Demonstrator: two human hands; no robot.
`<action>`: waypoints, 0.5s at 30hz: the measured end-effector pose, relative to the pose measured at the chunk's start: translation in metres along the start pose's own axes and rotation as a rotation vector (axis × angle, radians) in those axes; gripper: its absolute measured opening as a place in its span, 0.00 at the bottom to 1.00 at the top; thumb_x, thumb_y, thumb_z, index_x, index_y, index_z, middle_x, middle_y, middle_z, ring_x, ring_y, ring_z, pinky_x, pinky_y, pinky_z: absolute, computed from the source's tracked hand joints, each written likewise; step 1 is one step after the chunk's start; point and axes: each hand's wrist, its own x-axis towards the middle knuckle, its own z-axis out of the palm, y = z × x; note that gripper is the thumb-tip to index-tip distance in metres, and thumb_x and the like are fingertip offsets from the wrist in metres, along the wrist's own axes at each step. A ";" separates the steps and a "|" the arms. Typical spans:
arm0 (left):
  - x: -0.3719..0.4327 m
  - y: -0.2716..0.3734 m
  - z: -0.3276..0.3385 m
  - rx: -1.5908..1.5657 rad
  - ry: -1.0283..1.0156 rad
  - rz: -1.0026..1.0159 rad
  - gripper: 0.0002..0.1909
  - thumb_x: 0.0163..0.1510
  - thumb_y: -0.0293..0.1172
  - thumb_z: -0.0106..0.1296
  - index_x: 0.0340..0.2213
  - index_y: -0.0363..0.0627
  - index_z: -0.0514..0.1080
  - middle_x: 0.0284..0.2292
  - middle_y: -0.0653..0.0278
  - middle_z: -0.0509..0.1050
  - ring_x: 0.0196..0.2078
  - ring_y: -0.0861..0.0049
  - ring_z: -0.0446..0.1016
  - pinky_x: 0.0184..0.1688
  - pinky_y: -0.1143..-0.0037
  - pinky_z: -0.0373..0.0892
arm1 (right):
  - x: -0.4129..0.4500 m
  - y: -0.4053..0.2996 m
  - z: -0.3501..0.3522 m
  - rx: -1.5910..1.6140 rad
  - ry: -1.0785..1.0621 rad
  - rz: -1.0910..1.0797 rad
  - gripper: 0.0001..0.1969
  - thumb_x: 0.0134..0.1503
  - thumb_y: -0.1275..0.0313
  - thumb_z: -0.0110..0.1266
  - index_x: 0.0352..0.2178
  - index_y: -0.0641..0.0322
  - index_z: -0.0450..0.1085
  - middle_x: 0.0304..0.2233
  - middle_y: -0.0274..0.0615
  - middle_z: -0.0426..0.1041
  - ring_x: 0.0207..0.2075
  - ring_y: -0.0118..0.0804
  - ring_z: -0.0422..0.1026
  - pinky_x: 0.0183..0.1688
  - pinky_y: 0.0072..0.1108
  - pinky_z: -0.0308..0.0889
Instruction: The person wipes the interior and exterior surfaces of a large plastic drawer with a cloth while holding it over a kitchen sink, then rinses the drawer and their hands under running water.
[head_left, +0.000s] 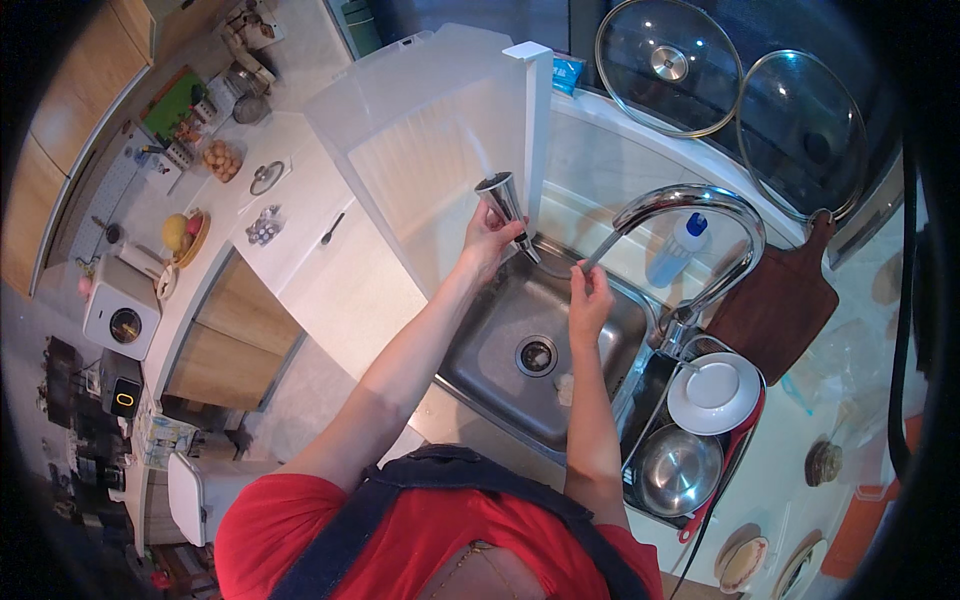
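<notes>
My left hand (487, 236) is closed around a chrome pull-out faucet spray head (504, 199), raised above the sink's far left corner. Water sprays from the head up toward a large translucent plastic bin (420, 127) that stands tilted behind the sink. My right hand (589, 300) grips the faucet's grey hose (600, 251) between thumb and fingers, below the end of the curved chrome spout (697, 199). Under both hands lies the stainless steel sink (495, 322), with a drain strainer (537, 356) and a pale lump (565, 390) beside it.
Right of the sink, a rack holds a white plate (712, 390) and a steel bowl (681, 469). A wooden cutting board (780, 300), a blue-capped bottle (675, 251) and glass lids (667, 97) stand behind. A white lidded bin (191, 499) is at lower left.
</notes>
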 end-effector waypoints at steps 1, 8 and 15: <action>0.000 -0.003 -0.002 -0.007 -0.009 0.002 0.21 0.51 0.17 0.47 0.46 0.43 0.56 0.36 0.60 0.69 0.40 0.69 0.71 0.45 0.70 0.68 | 0.000 0.000 0.000 0.018 -0.001 0.030 0.08 0.51 0.74 0.53 0.32 0.67 0.69 0.24 0.41 0.72 0.26 0.29 0.72 0.29 0.19 0.66; 0.002 -0.007 0.000 -0.077 0.025 0.050 0.20 0.50 0.14 0.45 0.45 0.42 0.57 0.35 0.61 0.70 0.39 0.70 0.71 0.46 0.70 0.67 | 0.003 0.009 0.001 -0.001 0.020 -0.003 0.08 0.50 0.72 0.53 0.31 0.66 0.70 0.25 0.43 0.72 0.26 0.32 0.72 0.31 0.21 0.65; 0.008 -0.011 -0.009 -0.034 0.063 0.006 0.19 0.51 0.15 0.44 0.44 0.43 0.58 0.34 0.61 0.69 0.38 0.72 0.71 0.44 0.72 0.68 | 0.004 0.008 0.005 -0.020 0.015 0.043 0.08 0.50 0.72 0.54 0.31 0.65 0.70 0.25 0.42 0.72 0.26 0.33 0.72 0.32 0.22 0.65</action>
